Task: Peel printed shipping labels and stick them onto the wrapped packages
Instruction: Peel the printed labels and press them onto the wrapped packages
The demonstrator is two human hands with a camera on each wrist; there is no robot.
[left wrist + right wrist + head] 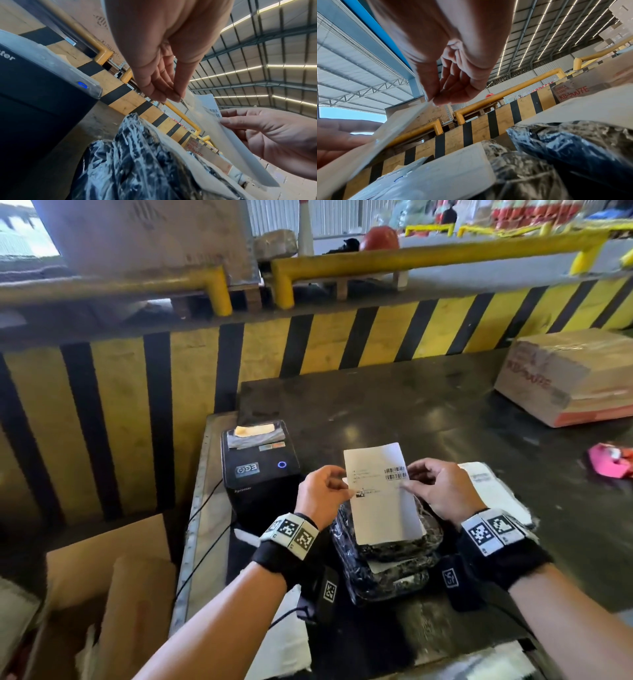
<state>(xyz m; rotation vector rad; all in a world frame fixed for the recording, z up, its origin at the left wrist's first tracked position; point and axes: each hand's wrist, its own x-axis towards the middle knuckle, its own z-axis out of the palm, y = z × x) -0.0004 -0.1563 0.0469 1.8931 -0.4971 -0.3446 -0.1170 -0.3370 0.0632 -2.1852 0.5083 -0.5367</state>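
Both hands hold a white printed shipping label point(380, 491) with a barcode, raised above a stack of black plastic-wrapped packages point(383, 573). My left hand point(323, 491) pinches the label's left edge between thumb and fingertips point(171, 96). My right hand point(435, 486) pinches its right edge by the barcode, fingertips point(436, 100) closed on the sheet. The label point(228, 136) hangs slightly curved over the wrapped packages point(137, 162). The top package point(573, 146) bears a white label under the held sheet. Whether backing is separating cannot be told.
A black label printer point(260, 470) with a blue light stands left of the packages on the dark table point(445, 412). A taped cardboard box point(568, 378) sits far right, a pink item point(609, 463) near it. Open cardboard boxes point(109, 587) lie lower left. A yellow-black barrier point(308, 344) runs behind.
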